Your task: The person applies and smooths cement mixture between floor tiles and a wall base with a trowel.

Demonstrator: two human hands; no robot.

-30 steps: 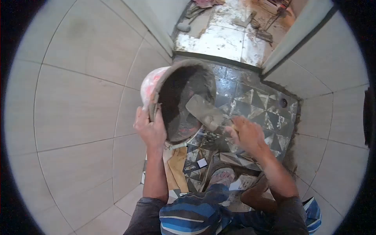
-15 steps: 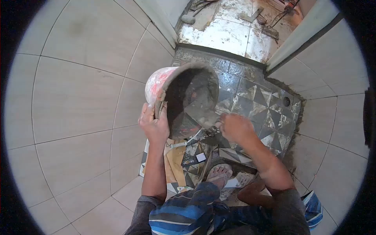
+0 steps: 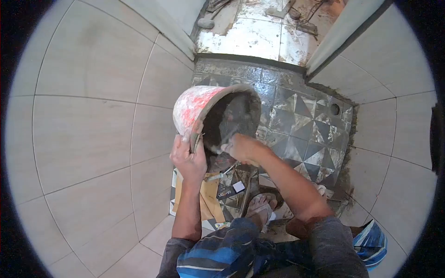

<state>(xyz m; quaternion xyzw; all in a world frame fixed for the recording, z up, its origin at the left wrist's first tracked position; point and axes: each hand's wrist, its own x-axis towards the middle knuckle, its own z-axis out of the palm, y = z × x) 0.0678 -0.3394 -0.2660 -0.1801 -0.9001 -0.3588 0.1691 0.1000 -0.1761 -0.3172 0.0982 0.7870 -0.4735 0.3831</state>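
A bucket (image 3: 191,110), white with red patches and smeared with mortar, is tipped on its side above the floor, its mouth turned to the right and towards me. My left hand (image 3: 189,160) is closed on the near left part of its rim. My right hand (image 3: 246,149) is at the bucket's mouth, fingers wrapped round a trowel (image 3: 229,134) whose blade is blurred inside. Grey mortar residue coats the inner wall. The wire handle (image 3: 229,170) hangs below the rim.
Patterned floor tiles (image 3: 296,139) smeared with grout surround a round drain (image 3: 335,109). A torn cardboard piece (image 3: 211,199) lies near my foot (image 3: 262,206). Tiled walls (image 3: 83,134) stand on both sides. Beyond the doorway sill (image 3: 250,59) lie a mallet (image 3: 206,23) and other tools.
My right hand has moved left and deeper into the bucket's mouth with the trowel. The bucket has turned slightly, showing more of its outside. The view has shifted a little.
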